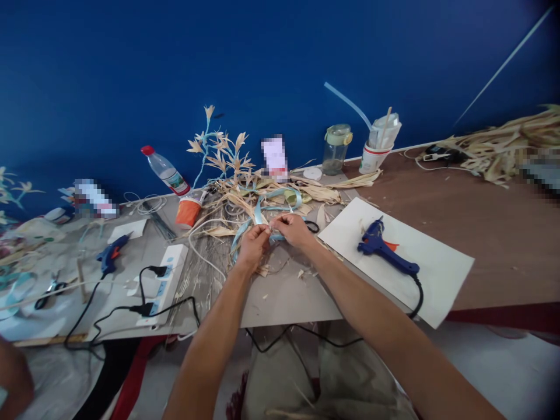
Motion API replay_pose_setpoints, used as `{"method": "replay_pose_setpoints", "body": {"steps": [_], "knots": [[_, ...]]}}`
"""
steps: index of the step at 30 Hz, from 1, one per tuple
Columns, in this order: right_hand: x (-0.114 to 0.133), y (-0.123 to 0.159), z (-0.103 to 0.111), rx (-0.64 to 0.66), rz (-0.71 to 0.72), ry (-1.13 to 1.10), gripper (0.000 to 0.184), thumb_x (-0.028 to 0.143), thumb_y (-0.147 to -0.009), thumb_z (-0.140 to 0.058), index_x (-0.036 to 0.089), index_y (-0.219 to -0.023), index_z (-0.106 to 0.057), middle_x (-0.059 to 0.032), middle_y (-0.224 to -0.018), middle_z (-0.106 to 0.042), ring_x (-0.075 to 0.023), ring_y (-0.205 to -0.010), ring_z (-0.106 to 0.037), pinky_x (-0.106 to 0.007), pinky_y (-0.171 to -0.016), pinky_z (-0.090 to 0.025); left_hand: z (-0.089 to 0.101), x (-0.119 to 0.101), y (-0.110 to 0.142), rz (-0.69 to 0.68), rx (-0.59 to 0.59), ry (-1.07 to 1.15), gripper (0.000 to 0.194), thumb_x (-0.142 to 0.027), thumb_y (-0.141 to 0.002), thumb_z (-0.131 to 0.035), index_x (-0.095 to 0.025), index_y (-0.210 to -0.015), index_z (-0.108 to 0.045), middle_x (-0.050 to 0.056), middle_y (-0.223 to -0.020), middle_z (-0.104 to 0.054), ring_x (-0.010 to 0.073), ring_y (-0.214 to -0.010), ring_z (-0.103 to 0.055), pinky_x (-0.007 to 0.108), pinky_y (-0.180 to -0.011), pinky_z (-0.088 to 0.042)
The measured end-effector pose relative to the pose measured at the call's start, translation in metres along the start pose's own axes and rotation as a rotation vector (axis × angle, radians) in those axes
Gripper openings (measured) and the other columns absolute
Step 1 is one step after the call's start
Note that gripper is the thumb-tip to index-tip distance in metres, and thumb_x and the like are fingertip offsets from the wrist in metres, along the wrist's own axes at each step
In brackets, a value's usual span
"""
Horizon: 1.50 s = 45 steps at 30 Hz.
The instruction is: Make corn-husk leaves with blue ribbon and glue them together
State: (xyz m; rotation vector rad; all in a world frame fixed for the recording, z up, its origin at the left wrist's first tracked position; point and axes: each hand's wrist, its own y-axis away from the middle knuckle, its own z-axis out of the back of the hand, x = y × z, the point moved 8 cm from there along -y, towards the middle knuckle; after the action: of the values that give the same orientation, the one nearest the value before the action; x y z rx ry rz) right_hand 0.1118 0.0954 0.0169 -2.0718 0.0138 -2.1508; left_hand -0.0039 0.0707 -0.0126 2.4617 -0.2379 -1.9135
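Husks (318, 192) are lying behind the left hand (254, 244) and right hand (292, 229), which are pinching a small piece (270, 228), too tiny to identify, beside blue ribbon (258, 211).

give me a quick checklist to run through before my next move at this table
1. Left hand and right hand close together at the fingertips: ok.
2. Grip on whatever is between them: cannot tell, too small to make out.
3. Blue glue gun lying on the white board: ok.
4. Its nozzle heat: cannot tell.
5. Space around the hands free of dried corn husks: not ok, scraps lie about.
6. Black plugs in the power strip: ok, both look seated.
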Motion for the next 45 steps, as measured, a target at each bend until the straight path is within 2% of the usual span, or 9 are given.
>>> {"method": "replay_pose_setpoints", "body": {"steps": [8,14,18,23,30,36,42,45], "knots": [[-0.01,-0.001,0.006,-0.057,-0.068,-0.155,0.023,0.038,-0.065,-0.06,0.017,-0.058,-0.057,0.0059,-0.044,-0.043,-0.0081,-0.044,-0.036,-0.024,-0.047,-0.029,-0.001,-0.006,0.003,-0.011,0.004,0.092,0.029,-0.039,-0.069,-0.068,-0.014,-0.078,-0.057,-0.008,-0.052,-0.036,0.0018,-0.04,-0.027,0.019,-0.041,-0.02],[-0.015,-0.001,0.005,-0.066,-0.101,-0.208,0.025,0.041,-0.063,-0.062,0.017,-0.059,-0.056,0.0059,-0.044,-0.044,-0.0079,-0.044,-0.036,-0.024,-0.046,-0.029,0.004,-0.011,0.001,-0.124,-0.032,0.043,0.032,-0.028,-0.065,-0.071,-0.018,-0.091,-0.056,-0.007,-0.061,-0.045,0.0026,-0.044,-0.033,0.018,-0.044,-0.026],[-0.013,0.0,0.003,-0.059,-0.108,-0.224,0.025,0.041,-0.063,-0.062,0.018,-0.058,-0.054,0.0067,-0.043,-0.042,-0.0073,-0.043,-0.035,-0.024,-0.046,-0.028,0.011,-0.011,0.0,-0.153,-0.112,-0.083,0.024,-0.029,-0.066,-0.069,-0.017,-0.081,-0.055,-0.006,-0.06,-0.045,0.0036,-0.047,-0.035,0.018,-0.045,-0.028],[-0.014,-0.001,0.002,-0.046,-0.107,-0.22,0.026,0.042,-0.062,-0.063,0.017,-0.059,-0.055,0.0066,-0.043,-0.043,-0.0076,-0.043,-0.036,-0.024,-0.046,-0.028,0.016,-0.014,0.001,-0.17,-0.175,-0.237,0.02,-0.035,-0.073,-0.061,-0.016,-0.075,-0.055,-0.006,-0.053,-0.041,0.0052,-0.046,-0.034,0.019,-0.045,-0.027],[-0.017,-0.002,0.003,-0.06,-0.114,-0.228,0.026,0.042,-0.062,-0.063,0.017,-0.059,-0.055,0.0059,-0.044,-0.044,-0.0075,-0.043,-0.037,-0.024,-0.046,-0.029,0.011,-0.015,0.002,-0.171,-0.122,-0.145,0.026,-0.031,-0.066,-0.068,-0.017,-0.086,-0.056,-0.006,-0.063,-0.047,0.0046,-0.049,-0.036,0.018,-0.047,-0.029],[-0.017,0.0,0.0,-0.041,-0.14,-0.222,0.025,0.042,-0.061,-0.062,0.018,-0.059,-0.054,0.0067,-0.043,-0.041,-0.0069,-0.043,-0.034,-0.023,-0.046,-0.028,0.014,-0.018,0.004,-0.185,-0.179,-0.3,0.019,-0.034,-0.074,-0.06,-0.017,-0.072,-0.054,-0.006,-0.052,-0.041,0.0066,-0.047,-0.034,0.02,-0.048,-0.027],[-0.014,0.0,-0.001,-0.041,-0.091,-0.153,0.024,0.04,-0.063,-0.06,0.017,-0.06,-0.056,0.006,-0.046,-0.042,-0.0079,-0.045,-0.036,-0.024,-0.047,-0.029,0.019,-0.019,0.005,-0.231,-0.243,-0.376,0.028,-0.04,-0.079,-0.054,-0.018,-0.063,-0.05,-0.005,-0.049,-0.04,0.0083,-0.048,-0.034,0.021,-0.049,-0.028],[-0.011,0.0,-0.001,-0.032,-0.064,-0.093,0.023,0.04,-0.065,-0.059,0.017,-0.061,-0.056,0.0056,-0.047,-0.042,-0.0083,-0.047,-0.036,-0.023,-0.047,-0.029,0.021,-0.019,0.004,-0.236,-0.256,-0.345,0.033,-0.043,-0.081,-0.053,-0.018,-0.06,-0.047,-0.004,-0.049,-0.039,0.0087,-0.048,-0.033,0.022,-0.049,-0.027]]}}
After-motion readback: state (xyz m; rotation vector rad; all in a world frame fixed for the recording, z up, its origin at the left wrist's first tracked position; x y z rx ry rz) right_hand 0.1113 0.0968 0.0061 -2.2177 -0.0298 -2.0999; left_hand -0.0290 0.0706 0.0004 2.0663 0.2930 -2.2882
